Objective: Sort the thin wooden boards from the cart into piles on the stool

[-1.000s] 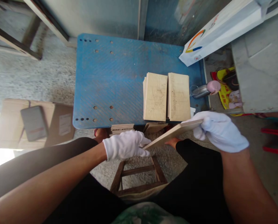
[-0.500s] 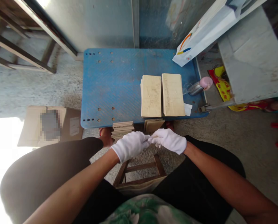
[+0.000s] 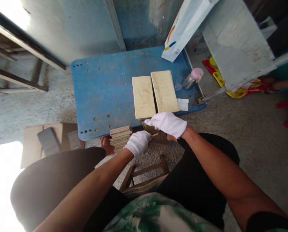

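Observation:
Both my hands wear white gloves and work low at the near edge of the blue board (image 3: 105, 93). My right hand (image 3: 167, 123) curls over a beige tile (image 3: 150, 129) that leans with others beneath that edge. My left hand (image 3: 138, 142) is closed at the tile's near end, where a thin edge shows between the two gloves. To the left of my left hand, a stack of tiles (image 3: 120, 135) stands on the floor. Two more tile stacks lie side by side on the board, the left one (image 3: 143, 96) and the right one (image 3: 165, 91).
A metal flask with a pink cap (image 3: 193, 78) and a glass (image 3: 179, 83) sit at the board's right edge, below a white bag (image 3: 182, 29). A wooden stool (image 3: 144, 177) is between my legs. A cardboard box (image 3: 49, 141) lies at the left, and a grey slab (image 3: 233, 42) at the right.
One second ago both hands held a tile up at an angle. They then came together lower down, and now sit at the leaning tiles under the board's edge. My view has swung round.

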Motion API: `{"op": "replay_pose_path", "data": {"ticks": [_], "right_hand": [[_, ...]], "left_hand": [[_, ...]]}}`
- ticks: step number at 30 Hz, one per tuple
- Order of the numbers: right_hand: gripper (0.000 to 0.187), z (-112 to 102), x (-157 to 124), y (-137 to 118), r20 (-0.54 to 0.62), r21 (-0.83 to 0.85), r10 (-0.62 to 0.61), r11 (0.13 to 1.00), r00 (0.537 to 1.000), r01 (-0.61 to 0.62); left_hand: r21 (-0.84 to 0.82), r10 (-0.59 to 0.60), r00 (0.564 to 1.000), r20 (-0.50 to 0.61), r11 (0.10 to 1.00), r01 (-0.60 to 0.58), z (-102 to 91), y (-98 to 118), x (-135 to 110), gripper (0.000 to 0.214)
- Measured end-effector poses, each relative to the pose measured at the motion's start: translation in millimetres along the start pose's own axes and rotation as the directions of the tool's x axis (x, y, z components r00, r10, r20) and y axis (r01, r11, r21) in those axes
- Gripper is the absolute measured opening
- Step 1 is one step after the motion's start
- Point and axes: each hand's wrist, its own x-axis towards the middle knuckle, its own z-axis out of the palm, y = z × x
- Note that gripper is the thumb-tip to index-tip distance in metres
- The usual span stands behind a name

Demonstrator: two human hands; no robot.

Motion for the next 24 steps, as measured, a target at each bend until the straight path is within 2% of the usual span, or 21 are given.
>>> {"op": "replay_pose_path", "data": {"ticks": [3,8,13,18,24], "right_hand": [[0.047,-21.5,8.5,-6.5,-0.198,0.212,0.164,0.97,0.966,-0.121],[0.048,-45.0,22.7,-10.7,-0.353,0.353,0.247,0.928,0.902,-0.116],[0.054,-56.0,31.5,-12.6,-0.382,0.419,0.224,0.907,0.897,-0.048],[0.053,-65.1,32.7,-6.3,-0.379,0.474,0.24,0.88,0.894,-0.036],[0.054,-68.6,31.9,1.0,-0.422,0.495,0.259,0.868,0.869,-0.018]], "left_hand": [[0.05,-0.006,1.0,0.03,0.999,0.004,4.0,4.4,19.5,0.033],[0.11,-0.033,0.997,0.063,0.994,0.026,6.7,9.2,42.2,0.033],[0.146,-0.037,0.997,0.066,0.989,0.027,0.2,16.1,57.8,0.034],[0.145,-0.012,0.998,0.059,0.989,0.003,-10.3,20.5,78.4,0.034],[0.155,-0.053,0.998,0.043,0.987,0.046,-6.3,24.2,85.6,0.035]]}}
